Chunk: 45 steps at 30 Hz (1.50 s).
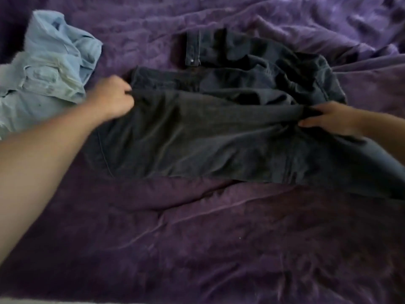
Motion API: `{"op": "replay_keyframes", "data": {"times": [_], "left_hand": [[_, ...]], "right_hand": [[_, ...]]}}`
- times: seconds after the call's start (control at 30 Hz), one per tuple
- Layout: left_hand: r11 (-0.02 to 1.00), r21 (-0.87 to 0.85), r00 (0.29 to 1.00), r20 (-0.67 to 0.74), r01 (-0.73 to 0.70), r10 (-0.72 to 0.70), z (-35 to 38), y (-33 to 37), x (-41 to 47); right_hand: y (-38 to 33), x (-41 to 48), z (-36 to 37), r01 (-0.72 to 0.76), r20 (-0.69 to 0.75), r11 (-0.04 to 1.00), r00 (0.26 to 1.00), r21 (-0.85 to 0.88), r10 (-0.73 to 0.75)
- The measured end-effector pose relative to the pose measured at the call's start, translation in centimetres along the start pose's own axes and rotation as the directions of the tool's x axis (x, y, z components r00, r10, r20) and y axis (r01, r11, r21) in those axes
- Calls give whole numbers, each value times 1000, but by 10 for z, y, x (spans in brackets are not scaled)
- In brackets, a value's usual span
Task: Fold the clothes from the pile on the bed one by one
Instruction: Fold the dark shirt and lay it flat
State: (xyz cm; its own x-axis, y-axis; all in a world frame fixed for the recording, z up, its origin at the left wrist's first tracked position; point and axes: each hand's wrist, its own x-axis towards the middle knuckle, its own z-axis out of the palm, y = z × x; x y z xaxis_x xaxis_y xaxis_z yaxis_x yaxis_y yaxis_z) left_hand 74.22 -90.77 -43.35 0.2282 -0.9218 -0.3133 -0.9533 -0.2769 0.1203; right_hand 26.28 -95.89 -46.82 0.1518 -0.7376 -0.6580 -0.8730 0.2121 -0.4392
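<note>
Across purple bed [219,238], dark jeans [208,139] lengthwise left to right, waist leftward, left hand [114,97] and right hand [328,119], both grips pinching denim

No readable text, labels or numbers anywhere.

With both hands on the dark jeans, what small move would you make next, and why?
The left hand and right hand each grip an edge of the dark jeans, whose far part lies bunched; I would probably pull them taut sideways first.
</note>
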Motion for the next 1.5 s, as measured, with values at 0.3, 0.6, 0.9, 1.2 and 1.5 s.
{"op": "replay_keyframes", "data": {"times": [0.3,0.6,0.9,1.2,1.5], "left_hand": [[987,148,997,52,-60,53,86,93,49],[987,143,918,397,-67,4,164,95,42],[994,-109,896,444,31,20,133,89,63],[-176,-815,791,578,551,-202,75,66,99],[618,-640,861,493,456,-125,82,97,89]], "right_hand": [[2,93,-56,-54,-620,997,785,-59,5],[-24,185,-70,-155,-442,974,871,167,215],[-84,157,-77,54,-352,956,935,288,53],[3,-10,87,709,205,337,561,-620,-802],[15,-3,115,508,-20,681,794,-528,-608]]}}
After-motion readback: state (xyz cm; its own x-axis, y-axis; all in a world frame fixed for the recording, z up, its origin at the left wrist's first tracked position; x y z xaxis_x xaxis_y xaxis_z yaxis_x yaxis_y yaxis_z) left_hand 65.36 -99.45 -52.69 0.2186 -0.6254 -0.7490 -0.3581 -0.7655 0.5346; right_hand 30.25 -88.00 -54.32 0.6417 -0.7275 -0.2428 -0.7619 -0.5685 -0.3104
